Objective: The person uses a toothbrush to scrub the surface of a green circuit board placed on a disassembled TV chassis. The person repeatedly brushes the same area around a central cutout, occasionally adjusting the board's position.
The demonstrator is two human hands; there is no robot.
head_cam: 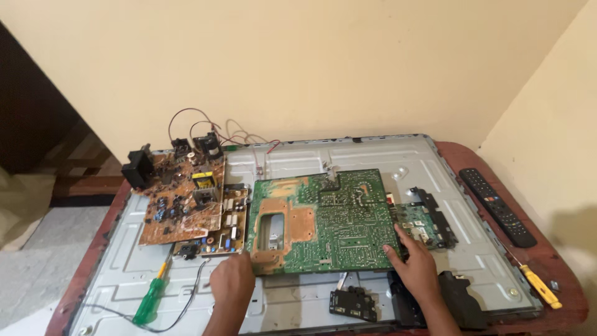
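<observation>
Green circuit board [323, 218], loose on the grey metal panel [373, 152], was gripped by left hand [233, 280] and right hand [413, 264]; not lifted.

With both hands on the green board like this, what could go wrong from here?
The green board is held only at its lower edge by the left hand and right hand, so it may flex or slip. It lies close to the brown board, whose parts it could knock. The black cable by the left wrist could snag.
</observation>
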